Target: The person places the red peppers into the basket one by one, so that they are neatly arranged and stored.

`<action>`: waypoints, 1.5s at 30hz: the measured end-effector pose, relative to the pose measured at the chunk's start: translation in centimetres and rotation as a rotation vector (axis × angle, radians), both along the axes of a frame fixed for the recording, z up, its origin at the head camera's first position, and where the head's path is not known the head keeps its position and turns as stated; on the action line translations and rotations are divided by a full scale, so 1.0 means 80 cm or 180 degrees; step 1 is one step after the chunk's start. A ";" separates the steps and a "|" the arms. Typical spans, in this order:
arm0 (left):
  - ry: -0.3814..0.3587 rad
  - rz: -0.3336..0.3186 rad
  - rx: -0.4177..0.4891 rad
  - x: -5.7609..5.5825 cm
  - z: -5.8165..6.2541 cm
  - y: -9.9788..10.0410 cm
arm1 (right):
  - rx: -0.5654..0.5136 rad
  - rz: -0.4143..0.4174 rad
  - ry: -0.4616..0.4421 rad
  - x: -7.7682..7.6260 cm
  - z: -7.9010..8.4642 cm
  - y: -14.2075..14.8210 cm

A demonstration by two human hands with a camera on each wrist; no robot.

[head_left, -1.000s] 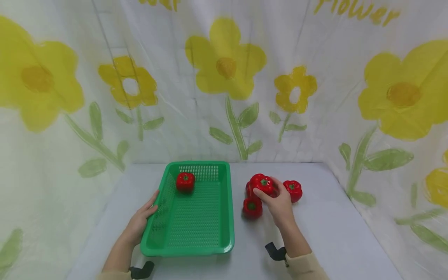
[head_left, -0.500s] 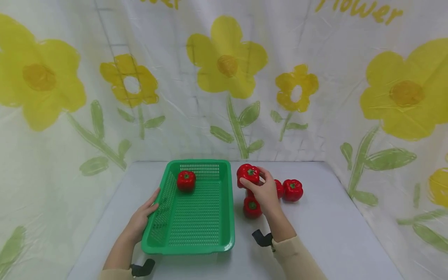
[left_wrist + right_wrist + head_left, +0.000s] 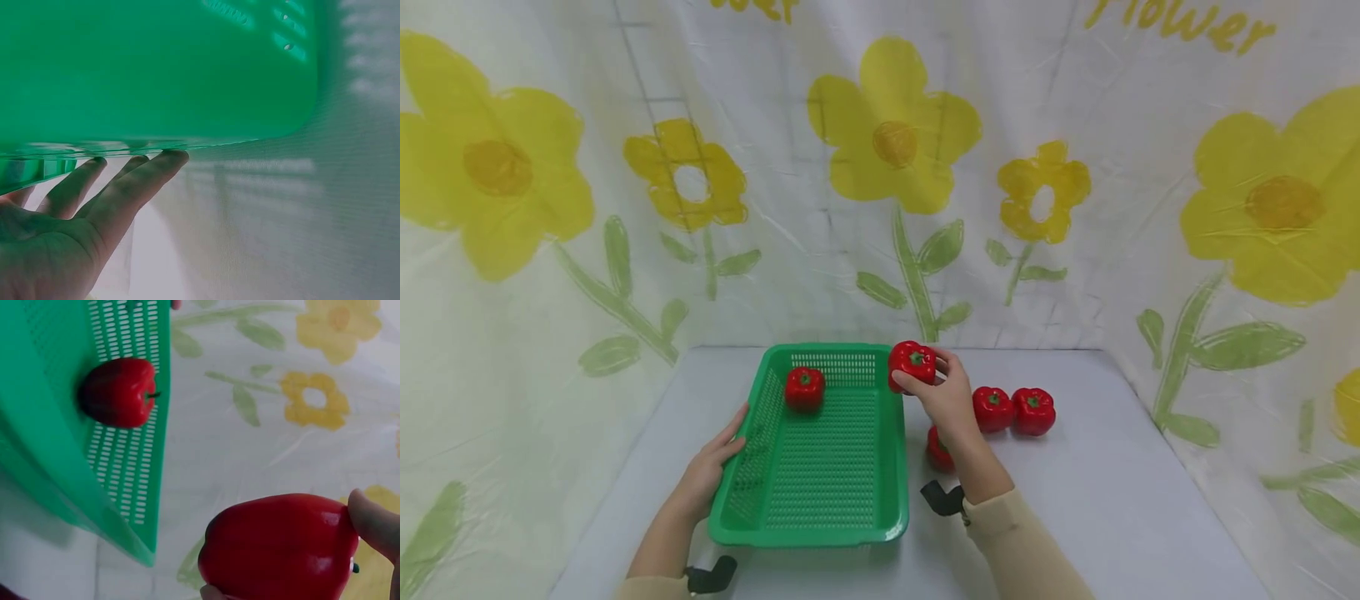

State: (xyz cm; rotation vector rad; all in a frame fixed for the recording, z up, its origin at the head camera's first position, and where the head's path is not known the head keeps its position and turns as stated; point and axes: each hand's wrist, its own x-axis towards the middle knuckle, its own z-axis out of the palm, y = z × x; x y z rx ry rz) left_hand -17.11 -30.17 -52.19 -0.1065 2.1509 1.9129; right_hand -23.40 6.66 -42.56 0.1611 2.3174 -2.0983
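Note:
In the head view my right hand (image 3: 951, 406) grips a red bell pepper (image 3: 912, 365) above the right rim of a green plastic basket (image 3: 808, 537). Thumb and fingers pinch this pepper (image 3: 281, 547) from two ends in the right wrist view. A second red bell pepper (image 3: 805, 390) sits inside the basket near its far left corner. My left hand (image 3: 702, 479) rests against the basket's left side. From the left wrist, its extended fingers (image 3: 128, 190) touch the green wall.
Right of the basket, two red bell peppers stand side by side on the white table (image 3: 1120, 500): one nearer (image 3: 992, 408), one farther right (image 3: 1033, 412). Another pepper (image 3: 937, 450) is partly hidden by my right forearm. A flower-printed curtain (image 3: 820, 275) hangs behind.
My right hand has carried its pepper up and left, from over the group of peppers to the basket's right rim. The left hand and basket have stayed in place.

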 end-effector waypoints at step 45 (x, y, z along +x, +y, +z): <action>0.0007 -0.0026 0.0035 -0.001 -0.003 -0.001 | 0.0128 0.0140 0.0036 -0.051 -0.009 -0.105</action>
